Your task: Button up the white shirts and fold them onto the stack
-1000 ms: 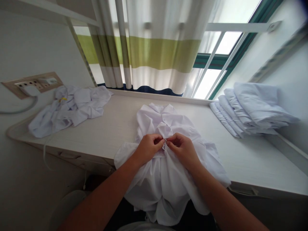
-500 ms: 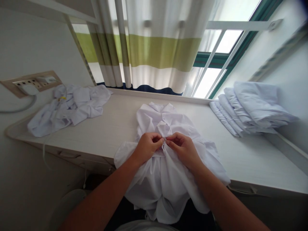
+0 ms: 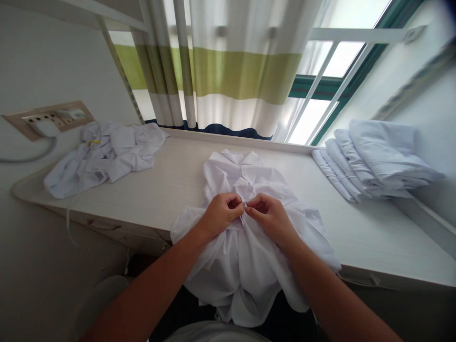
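A white collared shirt [image 3: 237, 266] lies front up on the desk, its collar toward the window and its lower part hanging over the front edge. My left hand [image 3: 225, 212] pinches the front placket from the left. Facing it, my right hand [image 3: 270, 216] pinches the same spot from the right, thumb and fingertips nearly touching those of the left. Between the fingertips the cloth is gathered and slightly raised. Whether a button sits there is too small to tell.
On the desk [image 3: 370, 237], a stack of folded white garments [image 3: 383, 156] stands at the right. A crumpled white garment [image 3: 117, 154] lies at the left, below a wall socket panel [image 3: 53, 118] with plugged-in cables. Behind hang striped curtains [image 3: 242, 76] and a white window rail [image 3: 359, 35].
The view has shifted slightly. Both hands stay at the same place on the shirt placket, with only small finger movements.
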`<state>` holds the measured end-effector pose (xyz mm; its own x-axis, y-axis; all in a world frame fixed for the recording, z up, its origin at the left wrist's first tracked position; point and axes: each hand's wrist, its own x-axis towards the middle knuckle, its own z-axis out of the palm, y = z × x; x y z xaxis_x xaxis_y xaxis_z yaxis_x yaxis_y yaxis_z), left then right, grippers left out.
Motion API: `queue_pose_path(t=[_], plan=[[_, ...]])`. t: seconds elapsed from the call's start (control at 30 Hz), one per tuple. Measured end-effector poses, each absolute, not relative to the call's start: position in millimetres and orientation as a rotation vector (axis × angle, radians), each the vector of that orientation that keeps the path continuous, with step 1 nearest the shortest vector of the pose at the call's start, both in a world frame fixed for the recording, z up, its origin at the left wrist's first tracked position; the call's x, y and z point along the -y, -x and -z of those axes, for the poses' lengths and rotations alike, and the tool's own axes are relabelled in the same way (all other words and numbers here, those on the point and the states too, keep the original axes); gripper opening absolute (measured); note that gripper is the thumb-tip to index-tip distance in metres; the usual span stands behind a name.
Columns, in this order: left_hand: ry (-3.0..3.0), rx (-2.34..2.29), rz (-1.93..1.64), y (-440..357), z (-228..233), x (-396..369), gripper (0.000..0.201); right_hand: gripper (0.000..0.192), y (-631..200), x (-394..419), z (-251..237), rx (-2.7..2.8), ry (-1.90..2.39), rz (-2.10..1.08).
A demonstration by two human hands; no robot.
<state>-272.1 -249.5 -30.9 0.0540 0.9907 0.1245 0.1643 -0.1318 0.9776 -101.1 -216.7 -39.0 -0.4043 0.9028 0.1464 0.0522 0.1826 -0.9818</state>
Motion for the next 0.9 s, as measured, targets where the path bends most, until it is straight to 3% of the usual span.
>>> queue_pose_path(t=[0.37,0.9], plan=[[-1.542,-1.216,-1.189,274.2,29.1,250.8,0.02,0.026,102.8,220.4,38.5,1.67,0.904,-1.254],[-1.544,-1.266,-1.202,271.8,28.1,250.2,0.018,0.011,104.7,221.3,40.2,1.796,0.952,-1.077]])
